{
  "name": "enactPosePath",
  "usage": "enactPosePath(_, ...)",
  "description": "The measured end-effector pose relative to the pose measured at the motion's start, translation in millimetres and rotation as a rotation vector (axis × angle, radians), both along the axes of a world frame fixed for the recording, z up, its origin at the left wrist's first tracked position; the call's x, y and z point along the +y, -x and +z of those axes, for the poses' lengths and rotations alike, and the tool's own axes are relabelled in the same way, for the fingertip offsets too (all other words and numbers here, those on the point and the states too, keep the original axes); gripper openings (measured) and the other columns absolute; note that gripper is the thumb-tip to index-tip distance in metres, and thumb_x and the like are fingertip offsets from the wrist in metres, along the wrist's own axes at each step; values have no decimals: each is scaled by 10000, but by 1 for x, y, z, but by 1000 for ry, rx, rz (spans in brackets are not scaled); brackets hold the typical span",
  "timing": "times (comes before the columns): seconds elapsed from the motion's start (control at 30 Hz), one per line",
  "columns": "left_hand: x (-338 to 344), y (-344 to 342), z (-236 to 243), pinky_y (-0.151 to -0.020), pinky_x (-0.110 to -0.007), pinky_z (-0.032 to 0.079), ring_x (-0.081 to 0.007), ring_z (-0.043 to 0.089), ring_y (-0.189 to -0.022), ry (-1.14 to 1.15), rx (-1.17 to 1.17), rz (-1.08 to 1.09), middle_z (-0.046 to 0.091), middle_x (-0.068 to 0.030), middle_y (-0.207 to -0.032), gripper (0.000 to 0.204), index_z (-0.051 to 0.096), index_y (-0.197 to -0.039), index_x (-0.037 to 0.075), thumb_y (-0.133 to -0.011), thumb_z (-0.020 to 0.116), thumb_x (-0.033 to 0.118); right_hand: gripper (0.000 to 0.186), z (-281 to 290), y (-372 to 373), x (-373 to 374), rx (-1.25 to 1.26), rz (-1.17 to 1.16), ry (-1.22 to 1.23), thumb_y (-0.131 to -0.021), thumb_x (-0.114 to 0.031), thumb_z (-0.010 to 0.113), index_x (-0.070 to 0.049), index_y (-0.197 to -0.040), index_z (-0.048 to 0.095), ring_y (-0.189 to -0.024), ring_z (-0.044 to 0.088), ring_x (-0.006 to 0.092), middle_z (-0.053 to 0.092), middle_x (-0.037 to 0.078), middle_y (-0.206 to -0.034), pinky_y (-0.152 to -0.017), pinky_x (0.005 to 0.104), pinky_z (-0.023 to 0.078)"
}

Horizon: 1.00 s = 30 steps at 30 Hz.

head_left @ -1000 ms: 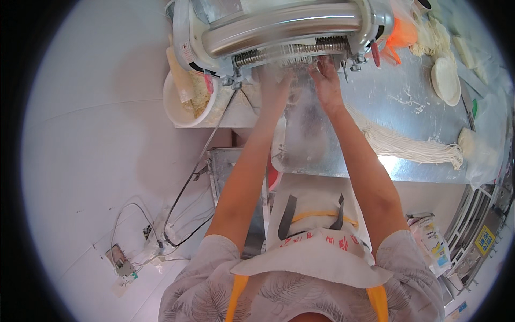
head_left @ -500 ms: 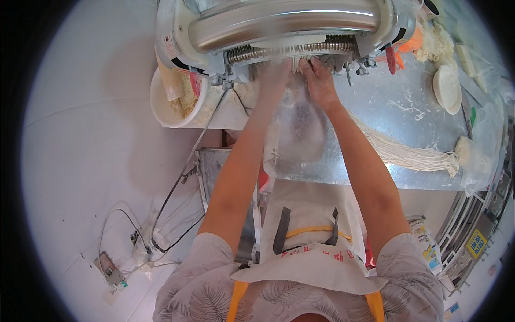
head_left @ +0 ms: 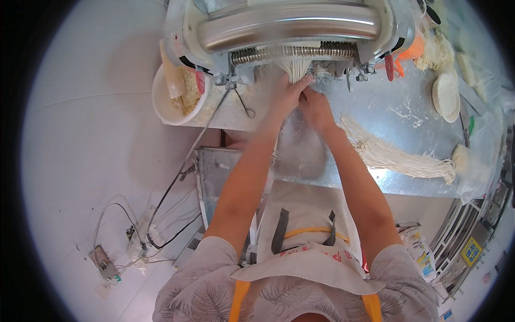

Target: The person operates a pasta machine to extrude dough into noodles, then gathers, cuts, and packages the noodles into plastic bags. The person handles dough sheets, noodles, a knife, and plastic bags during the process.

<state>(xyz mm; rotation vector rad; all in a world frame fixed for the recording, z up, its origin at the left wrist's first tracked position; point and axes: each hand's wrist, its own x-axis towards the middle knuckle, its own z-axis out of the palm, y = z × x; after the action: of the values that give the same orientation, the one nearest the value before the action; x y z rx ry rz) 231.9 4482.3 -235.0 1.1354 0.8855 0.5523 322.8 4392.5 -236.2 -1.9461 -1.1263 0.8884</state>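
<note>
A steel noodle machine (head_left: 287, 27) with a long roller and cutters stands over the metal table (head_left: 407, 102). Fresh noodle strands (head_left: 294, 68) hang from its cutters. My left hand (head_left: 289, 94) is closed on their lower part, thumb across them. Just below and to the right, touching it, my right hand (head_left: 316, 110) has its fingers curled; what they hold is hidden. A long bundle of cut noodles (head_left: 397, 158) lies on the table beside my right forearm.
A white bowl (head_left: 160, 99) of dough scraps holds a rolling pin (head_left: 171, 67) at the left. Pale dough discs (head_left: 446, 94), plastic bags (head_left: 475, 172) and an orange bag (head_left: 410, 50) lie at the right. A metal stand (head_left: 214, 177) and cords (head_left: 177, 177) are low at the left.
Both hands have moved down from the cutters toward me and closer together. A longer stretch of noodle strands now shows between the cutters and my hands.
</note>
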Motion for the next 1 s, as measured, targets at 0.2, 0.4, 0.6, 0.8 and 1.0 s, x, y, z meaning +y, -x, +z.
enactPosePath(0.2, -32, 16, -7, -699, -277, 544, -110, 653, -774, 151, -48, 70, 696, -26, -916, 168, 674, -1075, 13, -1005, 703, 163, 347, 26, -4, -44, -40, -223, -17, -927, -177, 709, 1, -1216, 636, -885, 742, 391, 758, 209, -1012, -781, 464, 559)
enactPosePath(0.4, -63, 23, -11, -629, -299, 537, -143, 642, -692, 176, -95, 58, 653, -51, -820, 198, 622, -995, 6, -1059, 594, 191, 450, 48, -7, 6, 701, -180, -151, -928, -192, 779, 24, -1282, 604, -774, 703, 199, 734, 118, -1006, -674, 343, 566)
enactPosePath(0.6, -81, 34, -15, -639, -339, 570, -181, 653, -690, 246, -14, -10, 642, -66, -835, 174, 616, -1027, 13, -1064, 552, 170, 335, 43, -5, 15, 974, -37, -104, -950, -244, 781, -13, -1158, 657, -752, 622, 137, 676, 50, -887, -611, 305, 525)
enactPosePath(0.8, -102, 53, -27, -670, -345, 580, -179, 658, -709, 357, -40, -70, 640, -63, -841, 267, 597, -1040, 22, -1086, 564, 282, 283, 30, -2, 1, 1036, 12, 119, -977, -319, 744, -49, -998, 661, -667, 570, 132, 612, 14, -792, -605, 312, 504)
enactPosePath(1.0, -135, 72, -18, -730, -335, 594, -149, 664, -764, 454, 2, -123, 650, -54, -899, 334, 591, -1060, 38, -1099, 543, 366, 325, 14, 15, -23, 1177, -108, 80, -1026, -359, 688, -104, -890, 539, -588, 465, 117, 490, -18, -725, -578, 322, 477)
